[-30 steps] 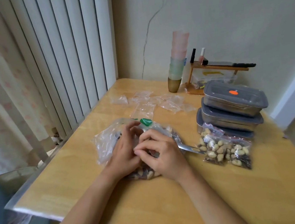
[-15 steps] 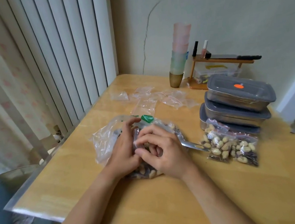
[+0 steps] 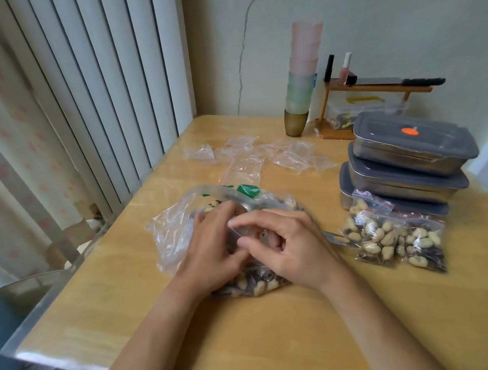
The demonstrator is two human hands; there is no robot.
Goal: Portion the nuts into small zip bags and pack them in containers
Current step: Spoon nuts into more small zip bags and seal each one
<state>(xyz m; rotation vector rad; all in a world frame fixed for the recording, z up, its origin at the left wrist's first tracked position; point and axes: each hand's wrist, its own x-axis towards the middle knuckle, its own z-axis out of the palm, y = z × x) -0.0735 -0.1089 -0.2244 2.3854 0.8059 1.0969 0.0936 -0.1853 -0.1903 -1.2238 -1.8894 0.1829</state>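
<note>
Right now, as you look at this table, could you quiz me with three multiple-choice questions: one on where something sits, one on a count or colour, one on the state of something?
1. Where do the filled small bags lie?
A. In front of the stacked containers
B. Beside the curtain
C. On top of the lids

2. How many lidded containers are stacked?
A. One
B. Three
C. Five

3. What are the two hands doing?
A. Resting flat on bare wood
B. Lifting a cup
C. Pinching a small bag together over the big nut bag

Answers: 1 A, they rest on the table against the stack's front. 2 B, three lids show. 3 C, the left hand and right hand meet with curled fingers.
</note>
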